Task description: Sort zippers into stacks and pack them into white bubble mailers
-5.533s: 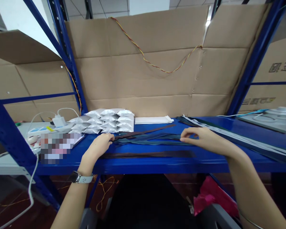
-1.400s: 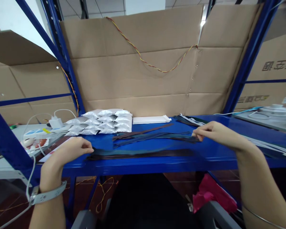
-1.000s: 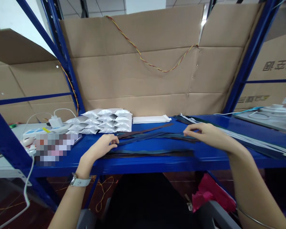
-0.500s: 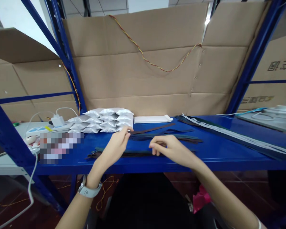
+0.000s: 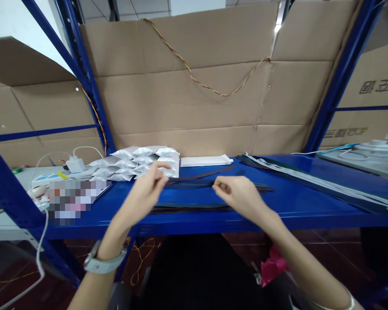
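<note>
Dark thin strips (image 5: 245, 186) lie in a loose bundle on the blue shelf (image 5: 297, 206). A second pile of dark strips (image 5: 187, 208) rests near the shelf's front edge. My left hand (image 5: 145, 191) is raised above the shelf, its fingers pinched on the left end of one dark strip (image 5: 190, 183). My right hand (image 5: 239, 196) pinches the same strip further along, so it is stretched between both hands. A pale watch is on my left wrist.
Silver-white pouches (image 5: 139, 162) are stacked at the back left, next to a flat white packet (image 5: 205, 160). Long white and dark strips (image 5: 317, 183) run along the right. A power strip with charger (image 5: 73, 165) sits on the grey table to the left. Cardboard backs the rack.
Both hands left the bundle's far ends, came together at the middle and lifted. They now hold one strip between them above the shelf, the right hand having moved far left.
</note>
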The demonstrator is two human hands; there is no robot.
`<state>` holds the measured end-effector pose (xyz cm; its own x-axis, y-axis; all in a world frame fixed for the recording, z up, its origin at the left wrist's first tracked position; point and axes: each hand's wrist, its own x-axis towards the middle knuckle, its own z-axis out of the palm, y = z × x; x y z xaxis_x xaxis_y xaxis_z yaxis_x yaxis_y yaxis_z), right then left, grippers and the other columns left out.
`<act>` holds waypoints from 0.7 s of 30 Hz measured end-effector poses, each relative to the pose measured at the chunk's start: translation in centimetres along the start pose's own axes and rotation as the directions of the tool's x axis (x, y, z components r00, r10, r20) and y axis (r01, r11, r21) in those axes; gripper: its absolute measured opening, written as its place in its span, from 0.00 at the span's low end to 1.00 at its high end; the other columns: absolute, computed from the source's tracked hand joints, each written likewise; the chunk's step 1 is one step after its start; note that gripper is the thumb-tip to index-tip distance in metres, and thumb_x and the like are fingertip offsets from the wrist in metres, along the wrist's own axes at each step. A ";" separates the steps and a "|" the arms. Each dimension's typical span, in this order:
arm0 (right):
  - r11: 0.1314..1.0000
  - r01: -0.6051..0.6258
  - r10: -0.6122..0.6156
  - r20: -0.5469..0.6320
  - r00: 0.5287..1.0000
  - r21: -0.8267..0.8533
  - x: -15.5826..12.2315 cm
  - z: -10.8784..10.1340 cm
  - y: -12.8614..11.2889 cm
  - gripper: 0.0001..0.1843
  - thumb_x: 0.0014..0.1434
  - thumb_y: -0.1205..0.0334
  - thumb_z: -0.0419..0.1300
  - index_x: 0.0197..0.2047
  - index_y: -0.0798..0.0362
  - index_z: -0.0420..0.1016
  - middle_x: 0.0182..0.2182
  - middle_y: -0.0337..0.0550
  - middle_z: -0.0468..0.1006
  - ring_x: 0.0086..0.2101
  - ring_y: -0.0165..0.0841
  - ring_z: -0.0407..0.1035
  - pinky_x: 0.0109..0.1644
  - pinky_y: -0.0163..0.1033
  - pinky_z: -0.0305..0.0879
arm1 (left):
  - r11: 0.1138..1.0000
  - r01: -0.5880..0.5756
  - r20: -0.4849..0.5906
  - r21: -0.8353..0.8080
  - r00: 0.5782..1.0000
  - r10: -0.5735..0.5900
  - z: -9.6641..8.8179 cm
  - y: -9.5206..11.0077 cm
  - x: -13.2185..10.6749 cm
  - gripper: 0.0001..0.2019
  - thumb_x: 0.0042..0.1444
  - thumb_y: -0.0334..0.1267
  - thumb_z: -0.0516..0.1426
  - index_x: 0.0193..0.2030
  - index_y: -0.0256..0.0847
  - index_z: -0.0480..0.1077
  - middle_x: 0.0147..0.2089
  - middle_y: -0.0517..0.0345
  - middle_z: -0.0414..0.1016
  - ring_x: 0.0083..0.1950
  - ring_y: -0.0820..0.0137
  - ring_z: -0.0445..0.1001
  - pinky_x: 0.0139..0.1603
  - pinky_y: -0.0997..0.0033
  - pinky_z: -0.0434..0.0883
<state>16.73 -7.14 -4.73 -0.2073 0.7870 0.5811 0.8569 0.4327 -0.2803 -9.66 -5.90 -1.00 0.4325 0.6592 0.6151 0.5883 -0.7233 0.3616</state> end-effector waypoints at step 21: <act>0.823 -0.133 0.017 0.210 0.978 0.553 0.7 -2.5 3.5 0.26 0.61 0.46 0.51 0.21 0.53 0.75 0.23 0.42 0.76 0.28 0.33 0.69 0.39 0.37 0.63 | 0.959 0.015 -0.180 0.284 0.983 0.038 -0.6 -2.1 0.3 0.12 0.64 0.41 0.48 0.34 0.39 0.67 0.36 0.56 0.71 0.41 0.66 0.68 0.46 0.65 0.64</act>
<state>20.75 -6.17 -3.36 -0.2873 0.8690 0.4029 0.4714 0.4945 -0.7303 -11.19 -4.35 -1.13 0.3247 0.5838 0.7441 0.7642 -0.6255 0.1572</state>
